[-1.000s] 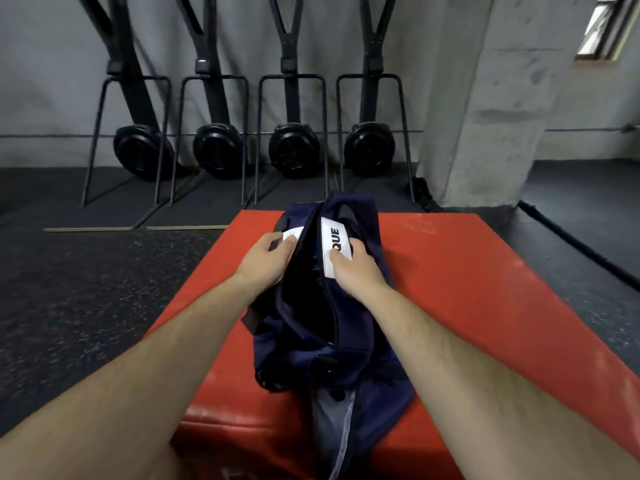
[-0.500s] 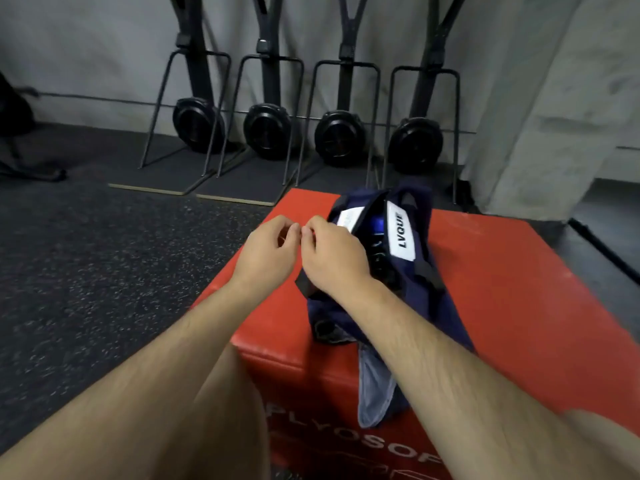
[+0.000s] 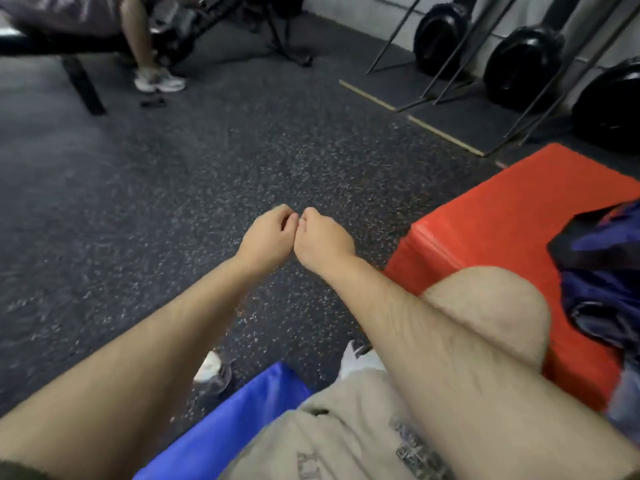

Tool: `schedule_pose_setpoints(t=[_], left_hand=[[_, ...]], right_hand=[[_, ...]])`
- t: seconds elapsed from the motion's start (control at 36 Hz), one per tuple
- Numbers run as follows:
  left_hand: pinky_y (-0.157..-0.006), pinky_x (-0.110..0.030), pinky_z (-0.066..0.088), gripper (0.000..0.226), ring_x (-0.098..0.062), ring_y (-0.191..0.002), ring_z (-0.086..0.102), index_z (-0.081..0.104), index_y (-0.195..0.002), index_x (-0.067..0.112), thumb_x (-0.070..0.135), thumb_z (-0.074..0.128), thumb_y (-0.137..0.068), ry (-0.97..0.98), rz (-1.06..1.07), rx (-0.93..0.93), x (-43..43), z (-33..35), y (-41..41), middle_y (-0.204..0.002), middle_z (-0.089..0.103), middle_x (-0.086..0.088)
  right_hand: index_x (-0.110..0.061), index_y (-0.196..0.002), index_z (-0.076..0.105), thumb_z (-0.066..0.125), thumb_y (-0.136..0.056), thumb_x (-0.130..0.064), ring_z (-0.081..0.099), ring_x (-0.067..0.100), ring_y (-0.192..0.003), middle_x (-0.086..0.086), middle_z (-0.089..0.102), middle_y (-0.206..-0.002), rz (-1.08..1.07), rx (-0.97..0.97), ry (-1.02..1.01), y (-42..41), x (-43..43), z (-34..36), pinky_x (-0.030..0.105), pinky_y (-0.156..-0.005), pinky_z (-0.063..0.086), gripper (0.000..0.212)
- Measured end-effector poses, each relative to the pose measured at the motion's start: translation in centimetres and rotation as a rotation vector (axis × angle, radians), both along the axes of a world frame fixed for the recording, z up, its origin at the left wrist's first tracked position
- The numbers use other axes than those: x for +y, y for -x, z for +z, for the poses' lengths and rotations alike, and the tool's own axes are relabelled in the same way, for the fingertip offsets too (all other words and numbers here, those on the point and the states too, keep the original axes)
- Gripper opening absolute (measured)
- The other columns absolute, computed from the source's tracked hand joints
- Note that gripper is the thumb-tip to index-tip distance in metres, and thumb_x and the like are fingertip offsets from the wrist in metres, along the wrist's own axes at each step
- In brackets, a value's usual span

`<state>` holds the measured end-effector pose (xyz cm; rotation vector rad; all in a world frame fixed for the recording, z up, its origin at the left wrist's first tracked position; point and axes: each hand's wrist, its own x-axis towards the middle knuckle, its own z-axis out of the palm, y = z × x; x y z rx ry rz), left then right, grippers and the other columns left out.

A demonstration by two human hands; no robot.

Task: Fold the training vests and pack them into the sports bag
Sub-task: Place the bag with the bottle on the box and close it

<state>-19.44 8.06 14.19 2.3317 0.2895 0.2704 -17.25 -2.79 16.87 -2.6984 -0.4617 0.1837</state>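
A wide stretch of speckled rubber floor lay open ahead of the hands, bounded on the right by the near edge of the red box. The navy sports bag sat on that box, cut off at the frame's right side and blurred, so I couldn't make out its opening. The left hand and right hand hung over the floor, fingers curled, touching each other, with nothing visible in either — well left of the bag.

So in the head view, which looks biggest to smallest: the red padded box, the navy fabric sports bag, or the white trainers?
1. red padded box
2. navy fabric sports bag, cut off by the frame edge
3. white trainers, smallest-looking but farthest away, so real size is unsure
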Motion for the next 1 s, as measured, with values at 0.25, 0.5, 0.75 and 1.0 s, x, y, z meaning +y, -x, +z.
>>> schedule_pose_setpoints(t=[0.25,0.5,0.75,1.0], left_hand=[[-0.062,-0.033,0.033,0.029,-0.027,-0.077,0.055,0.05,-0.076,0.012,0.028,0.043,-0.099,0.021,0.172,0.378,8.5,-12.9,9.2,-0.078,0.058,-0.004],[-0.101,-0.047,0.038,0.047,-0.034,-0.128,0.04,0.048,-0.136,0.033,0.041,0.051,-0.09,-0.051,0.22,0.833,10.4,-21.9,15.2,-0.139,0.042,-0.007],[-0.089,-0.047,0.048,0.069,-0.038,-0.116,0.048,0.041,-0.139,0.028,0.035,0.076,-0.08,-0.034,0.189,0.792,9.9,-25.4,15.7,-0.13,0.037,-0.011],[-0.086,-0.038,0.051,0.067,-0.023,-0.097,0.06,0.047,-0.135,0.03,0.052,0.068,-0.075,-0.037,0.174,0.472,10.8,-17.2,11.4,-0.119,0.047,-0.002]], right_hand=[[-0.013,-0.13,0.048,0.037,-0.103,-0.026,0.055,0.031,-0.123,0.012,0.057,-0.134,0.193,0.253,0.236,7.1,9.5,-12.1,0.039,-0.092,0.045,0.031],[-0.017,-0.126,0.05,0.044,-0.1,-0.028,0.058,0.03,-0.115,0.008,0.059,-0.127,0.408,0.383,0.431,10.8,11.2,-19.3,0.034,-0.083,0.042,0.029],[-0.02,-0.136,0.045,0.05,-0.095,-0.02,0.059,0.027,-0.112,0.004,0.059,-0.127,0.454,0.427,0.486,10.4,10.9,-18.8,0.035,-0.085,0.046,0.042],[-0.024,-0.138,0.044,0.06,-0.091,-0.018,0.06,0.026,-0.107,0.002,0.058,-0.125,0.382,0.388,0.264,6.3,9.2,-14.5,0.036,-0.083,0.05,0.051]])
